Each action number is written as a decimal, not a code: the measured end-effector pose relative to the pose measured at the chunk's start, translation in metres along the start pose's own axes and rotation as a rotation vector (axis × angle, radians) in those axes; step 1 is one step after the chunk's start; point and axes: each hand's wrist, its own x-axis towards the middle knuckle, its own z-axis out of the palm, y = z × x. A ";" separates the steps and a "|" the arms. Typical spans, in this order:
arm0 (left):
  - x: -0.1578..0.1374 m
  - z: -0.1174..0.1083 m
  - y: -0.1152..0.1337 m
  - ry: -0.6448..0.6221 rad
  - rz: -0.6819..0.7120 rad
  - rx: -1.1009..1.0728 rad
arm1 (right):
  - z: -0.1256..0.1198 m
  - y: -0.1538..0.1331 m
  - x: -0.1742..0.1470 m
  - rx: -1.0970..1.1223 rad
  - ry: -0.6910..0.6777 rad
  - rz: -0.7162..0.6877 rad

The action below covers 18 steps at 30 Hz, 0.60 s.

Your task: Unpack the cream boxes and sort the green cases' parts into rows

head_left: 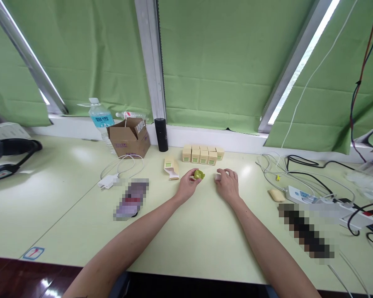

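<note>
Pinching a green piece, left hand sits before small boxes; right hand, grip unclear.

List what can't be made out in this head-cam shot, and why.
All in the head view:
Green item: partly covered by the left hand.
White piece: mostly hidden by the right hand; its shape is unclear.
Small boxes: print too small to read.
Cardboard box: flaps and walls hide its contents.
Purplish object and dark object: pixelated.
Black device: cut off by the left edge.
</note>
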 end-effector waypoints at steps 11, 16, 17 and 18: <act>0.000 0.000 0.000 -0.002 0.011 0.005 | -0.009 -0.002 0.000 0.124 0.098 0.048; -0.003 -0.001 0.004 -0.007 0.018 0.001 | -0.025 -0.014 -0.005 0.303 0.316 -0.038; -0.003 -0.001 0.006 -0.014 0.020 -0.001 | -0.026 -0.019 -0.007 0.325 0.292 -0.083; -0.004 -0.001 0.007 -0.023 0.025 -0.003 | -0.028 -0.026 -0.009 0.339 0.251 -0.128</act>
